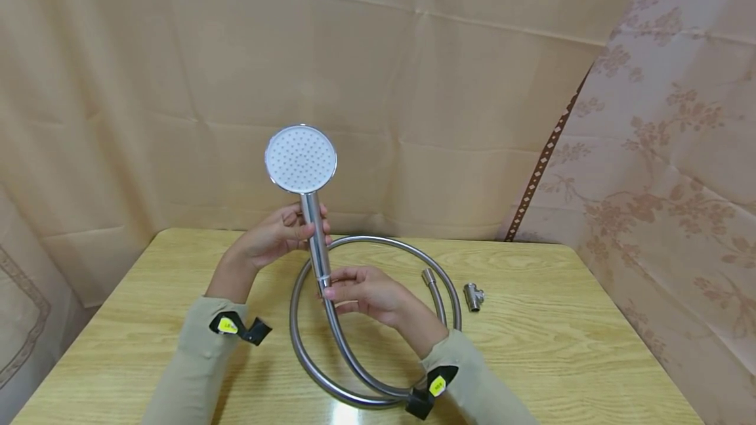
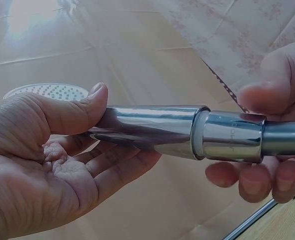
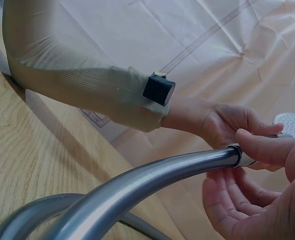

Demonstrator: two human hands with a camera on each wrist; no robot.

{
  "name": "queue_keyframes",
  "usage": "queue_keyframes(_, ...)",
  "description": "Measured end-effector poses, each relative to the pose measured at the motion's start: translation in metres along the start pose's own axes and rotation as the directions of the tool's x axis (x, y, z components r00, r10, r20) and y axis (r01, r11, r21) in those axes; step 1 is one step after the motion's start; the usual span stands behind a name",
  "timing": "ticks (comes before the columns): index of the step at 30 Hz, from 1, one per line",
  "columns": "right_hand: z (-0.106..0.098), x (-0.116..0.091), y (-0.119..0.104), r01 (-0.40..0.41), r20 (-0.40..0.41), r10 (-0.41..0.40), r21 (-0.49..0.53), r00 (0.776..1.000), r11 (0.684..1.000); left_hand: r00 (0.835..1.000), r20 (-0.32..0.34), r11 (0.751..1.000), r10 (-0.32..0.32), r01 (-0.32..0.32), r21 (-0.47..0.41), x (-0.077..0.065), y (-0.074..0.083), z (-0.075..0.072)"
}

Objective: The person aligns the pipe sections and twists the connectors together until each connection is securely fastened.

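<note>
A chrome shower head (image 1: 301, 159) with a white nozzle face stands upright above the table. My left hand (image 1: 277, 236) grips its handle (image 2: 152, 127), thumb on one side and fingers behind. At the handle's lower end sits the metal nut (image 2: 232, 136) of a grey shower hose (image 1: 348, 353), with a thin white ring showing between nut and handle. My right hand (image 1: 372, 294) pinches the hose at this nut, thumb on one side and fingertips on the other. From there the hose drops in a loop onto the table, its other end fitting (image 1: 428, 277) lying free.
To the right of the hose loop, a small metal tee fitting (image 1: 474, 297) lies on the wooden table (image 1: 561, 346). Beige cloth (image 1: 384, 84) hangs behind the table, with flowered cloth (image 1: 667, 169) on the right side.
</note>
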State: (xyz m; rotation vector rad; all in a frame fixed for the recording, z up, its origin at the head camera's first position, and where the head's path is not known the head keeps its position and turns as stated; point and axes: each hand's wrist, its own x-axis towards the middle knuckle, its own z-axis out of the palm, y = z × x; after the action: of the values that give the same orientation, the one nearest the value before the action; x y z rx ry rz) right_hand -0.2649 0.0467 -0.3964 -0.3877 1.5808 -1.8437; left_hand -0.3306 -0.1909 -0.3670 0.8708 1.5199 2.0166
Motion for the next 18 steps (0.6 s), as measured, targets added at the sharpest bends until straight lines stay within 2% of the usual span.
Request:
queue_keyframes(7,0.0022,0.002,0.0022,0.033,-0.038,-0.033,0.011,0.999,0.999,1.0,0.007,1.0,0.008,-0.008,0.006,-0.0006,-0.0002,0.0001)
queue_keyframes(18,-0.0005,0.0028,0.002,0.034,0.028,-0.034,-0.01,0.999,0.999,1.0,0.009,1.0,-0.001,0.001,-0.004,-0.0008,0.0005,0.0003)
